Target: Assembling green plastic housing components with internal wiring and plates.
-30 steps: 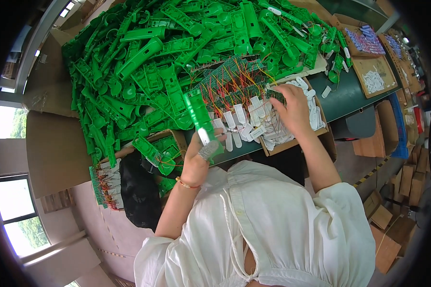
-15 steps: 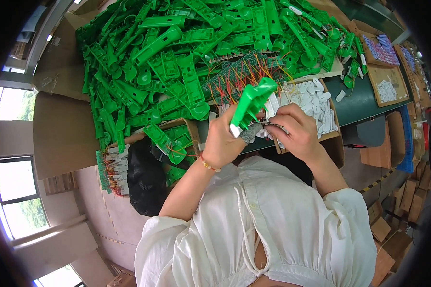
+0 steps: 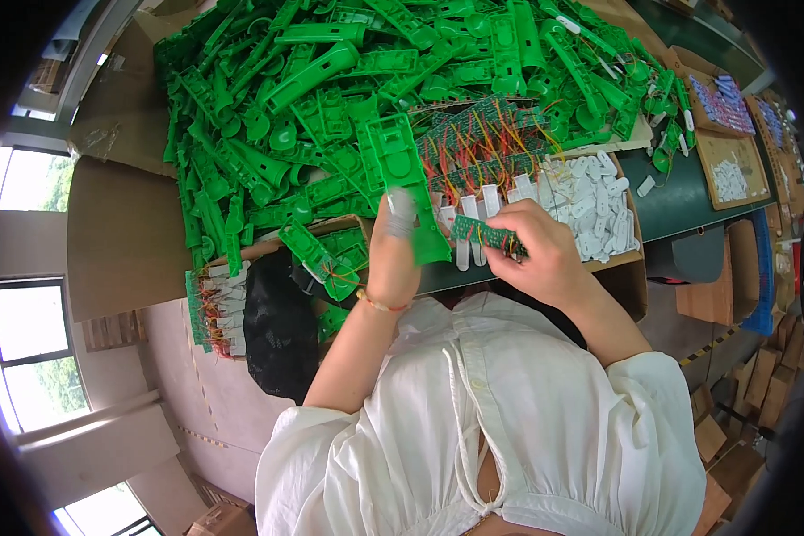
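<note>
My left hand (image 3: 391, 268), its thumb wrapped in grey tape, is closed around a green plastic housing (image 3: 391, 147). The housing stands up from the hand, its moulded hollow side in view and its lower end smeared by motion. Just to the right, my right hand (image 3: 549, 255) pinches a green circuit board (image 3: 478, 234) between thumb and fingers. That board points left toward the housing. Beyond both hands lies a stack of circuit boards (image 3: 473, 134) with red and yellow wires, and white plastic pieces (image 3: 489, 198) hang along its near edge.
A large heap of green housings (image 3: 313, 71) covers the far side of the table. White plastic parts fill a cardboard box (image 3: 635, 234) at the right. Nearer on the left are a box of green parts (image 3: 344, 246), a black bag (image 3: 281, 330) and more wired boards (image 3: 214, 308).
My hands have moved apart, the left one going left with the housing. The housing has turned from tilted to upright, showing its hollow side. The board in my right hand now shows clearly.
</note>
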`<state>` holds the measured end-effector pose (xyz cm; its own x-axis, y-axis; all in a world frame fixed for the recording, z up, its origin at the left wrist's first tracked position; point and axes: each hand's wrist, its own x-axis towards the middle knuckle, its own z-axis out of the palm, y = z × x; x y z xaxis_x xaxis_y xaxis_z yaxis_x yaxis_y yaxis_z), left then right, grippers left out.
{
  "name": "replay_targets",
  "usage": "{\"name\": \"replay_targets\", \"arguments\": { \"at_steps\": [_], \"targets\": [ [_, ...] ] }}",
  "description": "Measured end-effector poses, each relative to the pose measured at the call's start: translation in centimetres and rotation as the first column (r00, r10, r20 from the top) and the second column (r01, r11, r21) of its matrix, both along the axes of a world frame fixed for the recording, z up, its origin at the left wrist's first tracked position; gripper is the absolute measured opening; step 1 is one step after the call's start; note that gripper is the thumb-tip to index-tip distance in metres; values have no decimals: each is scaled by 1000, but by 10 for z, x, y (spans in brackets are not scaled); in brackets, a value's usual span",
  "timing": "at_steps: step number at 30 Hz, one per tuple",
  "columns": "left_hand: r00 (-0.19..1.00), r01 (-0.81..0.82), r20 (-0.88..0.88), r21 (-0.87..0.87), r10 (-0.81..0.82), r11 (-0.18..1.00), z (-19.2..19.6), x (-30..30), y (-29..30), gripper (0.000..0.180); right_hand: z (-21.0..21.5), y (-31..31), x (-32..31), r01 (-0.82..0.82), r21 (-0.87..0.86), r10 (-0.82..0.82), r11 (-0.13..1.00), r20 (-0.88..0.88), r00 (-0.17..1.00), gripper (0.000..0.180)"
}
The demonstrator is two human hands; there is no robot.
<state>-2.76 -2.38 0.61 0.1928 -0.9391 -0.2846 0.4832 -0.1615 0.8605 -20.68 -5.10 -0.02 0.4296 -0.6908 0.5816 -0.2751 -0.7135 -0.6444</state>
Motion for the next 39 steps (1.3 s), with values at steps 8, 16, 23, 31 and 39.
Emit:
{"name": "replay_targets", "arguments": {
  "at_steps": [8, 16, 23, 31, 39],
  "targets": [
    [952, 231, -179, -110, -248, 967, -12, 6, 8, 53, 21, -1, 16, -18, -131, 5, 991, -100, 995, 29],
    [947, 295, -70, -203, -314, 934, -15, 8, 10, 60, 29, 12, 22, -12, -296, -74, 955, -276, 958, 32],
    [900, 421, 184, -132, -395, 897, -8, 10, 13, 76, 26, 4, 19, -92, -227, 30, 969, -260, 965, 22],
    [909, 417, 36, -122, -416, 901, -20, 14, 18, 47, 18, 1, 16, -173, 54, 179, 983, -121, 977, 29],
    [930, 237, 296, -33, -217, 971, -47, 5, 11, 33, -22, -12, 19, -145, 272, 171, 951, -72, 983, 32]
  ]
}}
